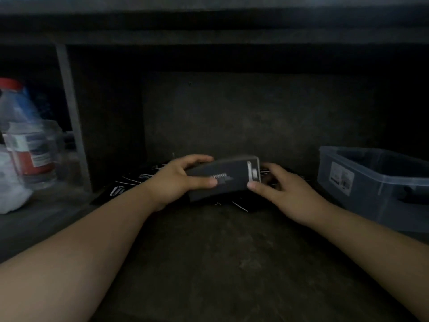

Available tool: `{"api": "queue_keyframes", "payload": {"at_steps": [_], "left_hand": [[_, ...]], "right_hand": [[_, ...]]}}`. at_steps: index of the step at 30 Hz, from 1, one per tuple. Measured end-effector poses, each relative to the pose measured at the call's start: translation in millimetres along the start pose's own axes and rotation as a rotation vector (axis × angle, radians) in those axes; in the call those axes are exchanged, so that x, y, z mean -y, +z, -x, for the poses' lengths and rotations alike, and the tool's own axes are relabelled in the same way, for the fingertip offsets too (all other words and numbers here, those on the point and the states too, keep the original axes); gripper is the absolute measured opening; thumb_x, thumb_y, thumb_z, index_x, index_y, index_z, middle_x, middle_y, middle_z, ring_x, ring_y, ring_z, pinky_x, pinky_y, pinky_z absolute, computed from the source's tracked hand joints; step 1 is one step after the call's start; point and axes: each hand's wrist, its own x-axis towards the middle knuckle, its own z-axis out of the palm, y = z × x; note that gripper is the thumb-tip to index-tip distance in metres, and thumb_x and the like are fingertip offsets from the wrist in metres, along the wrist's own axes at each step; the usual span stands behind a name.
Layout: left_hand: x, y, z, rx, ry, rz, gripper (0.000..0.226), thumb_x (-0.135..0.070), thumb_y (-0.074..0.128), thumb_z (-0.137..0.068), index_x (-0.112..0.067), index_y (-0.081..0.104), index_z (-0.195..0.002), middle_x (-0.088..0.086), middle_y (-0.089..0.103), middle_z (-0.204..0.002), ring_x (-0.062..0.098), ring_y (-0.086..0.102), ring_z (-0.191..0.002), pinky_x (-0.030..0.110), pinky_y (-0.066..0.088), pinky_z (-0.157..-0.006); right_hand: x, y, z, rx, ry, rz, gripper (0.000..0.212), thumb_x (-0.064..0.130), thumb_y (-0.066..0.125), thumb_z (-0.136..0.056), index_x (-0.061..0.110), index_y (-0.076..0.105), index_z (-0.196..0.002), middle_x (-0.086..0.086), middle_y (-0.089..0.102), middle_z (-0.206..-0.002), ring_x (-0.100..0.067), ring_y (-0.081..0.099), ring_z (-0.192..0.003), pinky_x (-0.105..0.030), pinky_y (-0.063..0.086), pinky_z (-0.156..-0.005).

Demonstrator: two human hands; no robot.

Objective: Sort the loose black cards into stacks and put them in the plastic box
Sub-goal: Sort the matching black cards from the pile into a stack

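Dim, dusty shelf nook, cards dead centre

Left hand [178, 180] and right hand [285, 194] each grip an end of the black card stack [232, 177], above loose cards [130, 182] scattered underneath. Plastic box [362, 182] at 3 o'clock, red-capped bottle [21, 135] at 9 o'clock.

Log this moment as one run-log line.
left hand grips card stack | right hand pinches its end | loose cards beneath | plastic box at right

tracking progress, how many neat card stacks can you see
1: the stack held between left hand and right hand, over the loose cards. The plastic box may hide more.
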Motion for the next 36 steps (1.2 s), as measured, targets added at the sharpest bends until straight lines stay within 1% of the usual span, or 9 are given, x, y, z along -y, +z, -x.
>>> {"api": "queue_keyframes", "payload": {"at_steps": [2,6,9,13,22,28,31,34,36], "left_hand": [[3,-11,-2,-0.152,-0.021,0.206,0.063,-0.03,0.081,-0.063,-0.031,0.063,-0.124,-0.005,0.064,-0.12,0.011,0.066,-0.104,0.028,0.054,-0.089],[13,-24,-9,-0.345,-0.056,0.4,0.071,-0.032,0.082,-0.059,-0.021,0.062,-0.127,0.004,0.067,-0.122,0.015,0.068,-0.094,0.031,0.056,-0.072],[18,-23,-11,-0.368,-0.082,0.396,0.072,-0.031,0.082,-0.058,-0.018,0.061,-0.127,0.005,0.068,-0.12,0.015,0.069,-0.091,0.031,0.056,-0.071],[21,-17,-14,-0.354,-0.11,0.273,0.077,-0.034,0.087,-0.051,-0.024,0.064,-0.123,0.001,0.069,-0.117,0.018,0.069,-0.101,0.035,0.056,-0.09],[25,-24,-20,-0.419,-0.175,0.458,0.068,-0.035,0.087,-0.063,-0.021,0.061,-0.124,0.004,0.069,-0.117,0.02,0.069,-0.102,0.041,0.059,-0.083],[28,-32,-24,-0.47,-0.206,0.586,0.051,-0.032,0.079,-0.079,-0.02,0.058,-0.125,0.004,0.071,-0.114,0.019,0.068,-0.1,0.038,0.056,-0.078],[26,-33,-24,-0.47,-0.213,0.62,0.046,-0.031,0.078,-0.081,-0.02,0.058,-0.121,0.003,0.071,-0.111,0.019,0.069,-0.099,0.04,0.056,-0.079],[26,-32,-26,-0.476,-0.216,0.598,0.044,-0.031,0.079,-0.08,-0.022,0.059,-0.118,0.002,0.071,-0.109,0.018,0.069,-0.097,0.039,0.056,-0.077],[28,-32,-28,-0.475,-0.214,0.577,0.048,-0.032,0.081,-0.078,-0.022,0.059,-0.12,0.002,0.071,-0.11,0.018,0.069,-0.098,0.038,0.056,-0.075]], "right_hand": [[-1,9,-2,-0.052,-0.049,0.232,0.079,0.073,0.05,-0.081,0.029,0.041,-0.146,0.005,0.057,-0.129,-0.012,0.052,-0.118,-0.034,0.043,-0.102],[0,23,-9,0.234,-0.031,0.431,0.079,0.074,0.05,-0.082,0.035,0.035,-0.149,0.007,0.031,-0.158,-0.019,0.028,-0.145,-0.042,0.025,-0.118],[-1,21,-11,0.203,-0.044,0.386,0.075,0.066,0.055,-0.086,0.033,0.034,-0.15,0.005,0.037,-0.156,-0.017,0.036,-0.141,-0.034,0.032,-0.114],[-4,20,-10,0.111,-0.148,0.48,0.064,0.051,0.059,-0.091,0.03,0.039,-0.148,0.005,0.042,-0.152,-0.014,0.043,-0.135,-0.033,0.037,-0.111],[9,18,-25,0.222,-0.455,0.862,0.051,0.054,0.032,-0.098,0.027,0.051,-0.138,0.002,0.029,-0.16,-0.015,0.022,-0.147,-0.045,0.013,-0.122],[3,20,-36,0.142,-0.393,0.596,0.028,0.032,0.038,-0.087,0.023,0.056,-0.106,-0.002,0.055,-0.137,-0.019,0.044,-0.13,-0.038,0.033,-0.109],[-1,22,-43,0.169,-0.32,0.555,0.038,0.03,0.048,-0.093,0.026,0.046,-0.13,-0.004,0.051,-0.143,-0.021,0.046,-0.13,-0.039,0.039,-0.107],[-4,26,-49,0.308,-0.262,0.54,0.062,0.03,0.047,-0.099,0.03,0.022,-0.156,0.004,0.024,-0.162,-0.013,0.023,-0.148,-0.036,0.02,-0.122],[-9,29,-52,0.282,-0.27,0.54,0.058,0.029,0.047,-0.1,0.029,0.027,-0.155,0.005,0.025,-0.162,-0.011,0.023,-0.148,-0.034,0.013,-0.123]]}}
